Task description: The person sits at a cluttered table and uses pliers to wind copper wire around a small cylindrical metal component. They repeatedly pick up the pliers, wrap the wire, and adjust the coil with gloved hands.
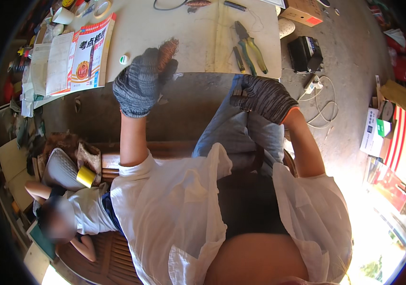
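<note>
The person is sitting at a pale table [198,42] wearing grey knit gloves on both hands. The left hand [139,85], sitting just left of centre in the upper half of the frame, is raised over the table's near edge and is closing its fingers around a coil [169,49] of reddish copper-looking wire, which is sticking up out of the top of the glove. The right hand [262,97], a bit right of centre, is resting down on the person's jeans [231,128] below the table edge, curled in loosely; something small and dark seems to be poking out at its left side, but I honestly can't tell if it's gripping anything or just bunched up. Up on the table near the top of the frame, pliers [250,47] with green-yellow handles are lying well apart from both hands, with a small dark tool just beside them. A little white cap [124,59] is lying on the table just left of the coil. Over in the upper left a red and white book [89,52] is lying next to some papers. On the right, on the concrete floor, a black box [305,53] is sitting with white cable [324,107] trailing below it. In the lower left another person is lying on a wooden bench, near a yellow cup [85,176].
</note>
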Demonstrator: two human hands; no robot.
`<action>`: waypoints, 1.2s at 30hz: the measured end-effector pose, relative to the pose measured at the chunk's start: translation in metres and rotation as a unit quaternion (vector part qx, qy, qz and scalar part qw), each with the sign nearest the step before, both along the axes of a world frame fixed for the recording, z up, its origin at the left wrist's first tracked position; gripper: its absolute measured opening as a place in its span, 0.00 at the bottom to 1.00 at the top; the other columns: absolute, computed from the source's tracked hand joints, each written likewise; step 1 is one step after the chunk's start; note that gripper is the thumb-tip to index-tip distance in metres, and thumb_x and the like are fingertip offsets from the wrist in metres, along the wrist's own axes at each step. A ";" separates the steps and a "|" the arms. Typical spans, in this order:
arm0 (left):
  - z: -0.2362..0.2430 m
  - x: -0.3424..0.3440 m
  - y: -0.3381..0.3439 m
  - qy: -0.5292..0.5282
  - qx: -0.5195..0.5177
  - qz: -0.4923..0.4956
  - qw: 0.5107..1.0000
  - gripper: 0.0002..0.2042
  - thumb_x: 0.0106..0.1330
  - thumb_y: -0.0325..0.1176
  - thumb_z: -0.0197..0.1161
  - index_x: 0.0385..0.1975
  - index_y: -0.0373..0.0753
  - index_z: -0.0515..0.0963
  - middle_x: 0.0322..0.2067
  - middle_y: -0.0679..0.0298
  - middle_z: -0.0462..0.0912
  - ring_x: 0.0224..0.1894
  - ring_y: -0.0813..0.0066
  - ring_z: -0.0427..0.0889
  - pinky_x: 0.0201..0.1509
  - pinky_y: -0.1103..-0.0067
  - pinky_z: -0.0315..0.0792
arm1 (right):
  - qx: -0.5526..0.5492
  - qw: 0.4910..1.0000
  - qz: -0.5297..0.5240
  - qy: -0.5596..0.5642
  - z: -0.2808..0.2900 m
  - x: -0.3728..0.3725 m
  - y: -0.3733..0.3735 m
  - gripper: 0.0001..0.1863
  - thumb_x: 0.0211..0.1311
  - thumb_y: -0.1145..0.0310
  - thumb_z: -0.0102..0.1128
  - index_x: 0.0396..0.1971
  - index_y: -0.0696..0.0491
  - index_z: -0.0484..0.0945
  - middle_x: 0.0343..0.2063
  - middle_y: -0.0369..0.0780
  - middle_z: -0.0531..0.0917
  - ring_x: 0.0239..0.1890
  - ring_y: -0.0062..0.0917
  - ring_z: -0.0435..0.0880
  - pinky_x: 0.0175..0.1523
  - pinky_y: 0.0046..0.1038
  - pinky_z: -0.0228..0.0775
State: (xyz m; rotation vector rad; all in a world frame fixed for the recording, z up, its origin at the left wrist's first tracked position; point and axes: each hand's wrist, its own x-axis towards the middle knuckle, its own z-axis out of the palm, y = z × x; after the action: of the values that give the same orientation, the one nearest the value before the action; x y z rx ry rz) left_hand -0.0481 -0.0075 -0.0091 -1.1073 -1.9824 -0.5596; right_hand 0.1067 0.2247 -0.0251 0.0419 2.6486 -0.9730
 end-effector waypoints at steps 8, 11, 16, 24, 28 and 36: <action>0.017 0.017 -0.030 -0.040 -0.093 -0.063 0.993 0.27 0.41 0.39 0.77 0.41 0.36 0.74 0.31 0.58 0.81 0.28 0.66 0.81 0.34 0.75 0.75 | 0.180 0.980 -0.070 0.039 0.010 -0.009 -0.013 0.25 0.50 0.44 0.59 0.29 0.55 0.76 0.26 0.46 0.80 0.29 0.39 0.80 0.37 0.38 0.71; 0.021 0.025 -0.035 -0.047 -0.048 -0.066 0.996 0.26 0.41 0.39 0.77 0.40 0.36 0.75 0.31 0.58 0.81 0.29 0.66 0.81 0.36 0.76 0.76 | 0.183 0.967 -0.120 0.132 0.002 -0.003 -0.009 0.22 0.49 0.46 0.61 0.28 0.53 0.76 0.26 0.45 0.79 0.28 0.38 0.80 0.34 0.37 0.72; 0.045 0.031 -0.018 -0.098 -0.051 -0.031 0.993 0.18 0.49 0.37 0.68 0.42 0.47 0.78 0.35 0.64 0.80 0.30 0.69 0.80 0.31 0.77 0.74 | 0.252 0.889 -0.086 0.371 -0.004 0.019 0.010 0.15 0.41 0.56 0.69 0.26 0.49 0.78 0.24 0.40 0.79 0.25 0.34 0.79 0.27 0.33 0.71; 0.024 0.040 -0.018 -0.230 -0.130 -0.044 0.963 0.24 0.49 0.36 0.71 0.47 0.39 0.71 0.34 0.59 0.82 0.33 0.67 0.83 0.35 0.76 0.77 | 0.318 0.812 -0.059 0.486 0.008 0.022 0.026 0.14 0.37 0.63 0.72 0.27 0.47 0.80 0.24 0.38 0.78 0.22 0.31 0.75 0.24 0.31 0.66; 0.010 0.062 -0.029 -0.469 0.058 -0.216 0.854 0.23 0.56 0.32 0.66 0.50 0.35 0.69 0.45 0.59 0.77 0.46 0.71 0.77 0.47 0.75 0.73 | 0.278 0.835 -0.134 0.455 0.014 0.018 0.023 0.16 0.38 0.62 0.73 0.30 0.49 0.81 0.23 0.38 0.77 0.23 0.28 0.75 0.26 0.29 0.68; -0.015 0.056 -0.026 -0.571 0.165 -0.163 0.787 0.16 0.54 0.31 0.67 0.41 0.35 0.73 0.36 0.61 0.81 0.37 0.74 0.79 0.44 0.77 0.73 | -0.459 0.764 -0.394 0.225 0.004 0.023 0.047 0.12 0.59 0.57 0.56 0.36 0.48 0.76 0.21 0.30 0.74 0.25 0.20 0.77 0.32 0.21 0.71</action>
State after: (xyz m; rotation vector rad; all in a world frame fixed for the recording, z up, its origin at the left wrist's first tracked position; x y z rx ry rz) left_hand 0.0082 -0.0330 -0.0244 -0.9407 -2.4559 -2.0688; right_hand 0.1300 0.2719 -0.0210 0.8305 2.1269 -2.7494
